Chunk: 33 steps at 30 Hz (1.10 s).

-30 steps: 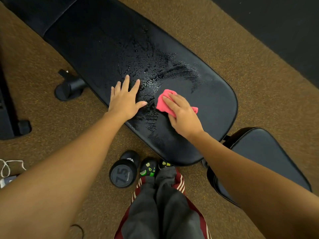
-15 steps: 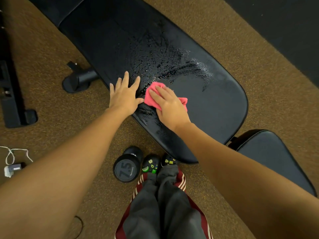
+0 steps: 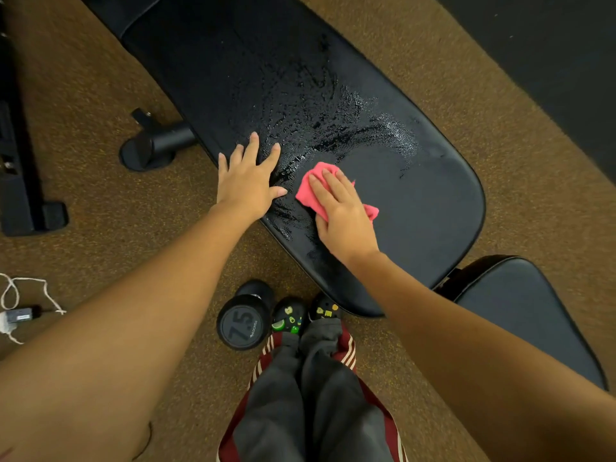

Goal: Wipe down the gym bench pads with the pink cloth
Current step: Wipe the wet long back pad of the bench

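The long black back pad [image 3: 416, 201] of the gym bench runs diagonally from the top left to the right. Wet streaks and droplets glisten across its middle. My right hand [image 3: 343, 215] presses the crumpled pink cloth [image 3: 308, 188] flat onto the pad near its near edge. My left hand [image 3: 248, 181] lies flat on the pad's near edge, fingers spread, just left of the cloth, holding nothing. The smaller black seat pad [image 3: 520, 311] sits at the lower right, dry and untouched.
A black 7.5 dumbbell [image 3: 243, 325] stands on the brown carpet by my feet [image 3: 303, 316]. The bench's black foot tube [image 3: 153, 145] juts out at left. A black frame [image 3: 20, 181] stands far left, with a white cord and small device [image 3: 16, 316] below it.
My right hand slid the cloth left toward my left hand, then back a little to the right. The left hand stayed planted on the pad's edge.
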Each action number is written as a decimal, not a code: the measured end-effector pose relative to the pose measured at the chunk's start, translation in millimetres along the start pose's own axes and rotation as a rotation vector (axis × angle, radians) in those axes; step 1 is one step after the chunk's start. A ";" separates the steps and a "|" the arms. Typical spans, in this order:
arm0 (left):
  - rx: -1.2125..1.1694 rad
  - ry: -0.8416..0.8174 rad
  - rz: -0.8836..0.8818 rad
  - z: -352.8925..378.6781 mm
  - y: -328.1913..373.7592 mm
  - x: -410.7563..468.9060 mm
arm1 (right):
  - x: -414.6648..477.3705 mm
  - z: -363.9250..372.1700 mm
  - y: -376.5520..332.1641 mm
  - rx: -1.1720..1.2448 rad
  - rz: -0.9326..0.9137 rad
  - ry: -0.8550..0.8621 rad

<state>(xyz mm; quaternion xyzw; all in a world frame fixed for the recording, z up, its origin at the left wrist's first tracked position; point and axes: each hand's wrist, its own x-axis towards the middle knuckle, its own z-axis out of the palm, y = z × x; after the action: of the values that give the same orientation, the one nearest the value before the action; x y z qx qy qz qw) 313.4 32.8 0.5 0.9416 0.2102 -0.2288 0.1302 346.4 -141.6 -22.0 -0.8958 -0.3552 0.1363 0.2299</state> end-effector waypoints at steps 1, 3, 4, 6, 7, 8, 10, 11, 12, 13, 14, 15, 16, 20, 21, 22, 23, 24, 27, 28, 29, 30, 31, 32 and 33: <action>0.002 0.000 0.000 0.4 0.1 0.1 | -4.0 1.4 -2.5 0.006 -0.026 -0.012; 0.008 -0.001 -0.002 0.6 0.5 0.0 | -16.9 2.3 -3.2 -0.003 -0.109 -0.081; 0.011 -0.004 -0.002 0.4 0.9 -0.2 | -24.8 1.0 -1.2 -0.017 -0.156 -0.124; 0.011 -0.010 -0.001 -0.3 1.5 -0.8 | -37.7 -4.4 9.2 -0.037 -0.226 -0.186; 0.010 -0.009 -0.002 -0.7 1.6 -1.0 | -39.7 -7.4 16.6 -0.049 -0.241 -0.191; 0.012 -0.006 -0.004 -1.2 1.7 -1.3 | -38.1 -10.6 23.3 -0.062 -0.230 -0.174; 0.013 -0.004 -0.004 -1.5 1.9 -1.5 | -24.7 -14.9 30.3 -0.060 -0.124 -0.092; 0.010 -0.005 -0.005 -0.8 2.4 -1.2 | -15.2 -16.2 30.0 -0.052 -0.052 -0.052; 0.010 -0.005 -0.005 -0.3 2.8 -0.9 | -5.7 -15.8 26.7 -0.042 0.009 -0.022; 0.012 -0.005 -0.003 0.5 2.9 -0.4 | 2.5 -13.8 20.4 -0.027 0.051 -0.005; 0.015 -0.005 0.000 0.8 2.8 0.0 | 8.5 -11.0 12.3 -0.012 0.067 0.003; 0.021 -0.005 0.003 1.2 2.2 0.3 | 11.8 -6.2 3.5 0.000 0.062 0.005; 0.028 -0.004 0.007 1.2 1.2 0.5 | 12.5 -1.7 -5.8 0.003 0.037 0.002; 0.089 -0.018 0.053 -2.1 -5.1 0.6 | -9.9 9.1 -26.3 -0.023 -0.169 -0.018; 0.088 -0.027 0.062 -3.3 -7.0 0.7 | -18.5 7.0 -24.0 -0.053 -0.240 -0.025; 0.081 -0.034 0.067 -5.1 -8.5 0.9 | -26.9 4.9 -18.6 -0.090 -0.314 -0.050; 0.071 -0.041 0.068 -6.1 -9.4 1.2 | -33.4 2.2 -11.1 -0.112 -0.373 -0.082; 0.060 -0.045 0.066 -6.7 -9.3 1.3 | -36.5 -0.7 -2.3 -0.114 -0.405 -0.105; 0.028 -0.040 0.060 -6.4 -8.4 1.1 | -26.2 -2.5 16.2 -0.082 -0.333 -0.101; 0.014 -0.037 0.062 -5.9 -8.4 1.1 | -19.0 -2.4 14.8 -0.060 -0.261 -0.082; 0.000 -0.035 0.062 -5.6 -8.9 1.1 | -12.0 -1.1 9.9 -0.027 -0.186 -0.060; -0.015 -0.034 0.061 -5.7 -9.6 1.2 | -6.7 1.1 2.9 0.000 -0.121 -0.043; -0.030 -0.037 0.056 -5.9 -10.4 1.6 | -3.5 4.0 -5.2 0.018 -0.067 -0.037; -0.048 -0.044 0.050 -6.3 -10.8 1.8 | -3.2 7.8 -12.6 0.028 -0.036 -0.042; -0.070 -0.050 0.042 -6.6 -10.7 2.1 | -4.5 10.9 -17.5 0.043 -0.030 -0.062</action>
<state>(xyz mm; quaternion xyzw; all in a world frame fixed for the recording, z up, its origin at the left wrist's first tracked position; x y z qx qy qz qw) 312.7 45.2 3.7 0.9346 0.1951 -0.2419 0.1730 328.7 -130.1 -22.1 -0.8807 -0.3724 0.1682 0.2396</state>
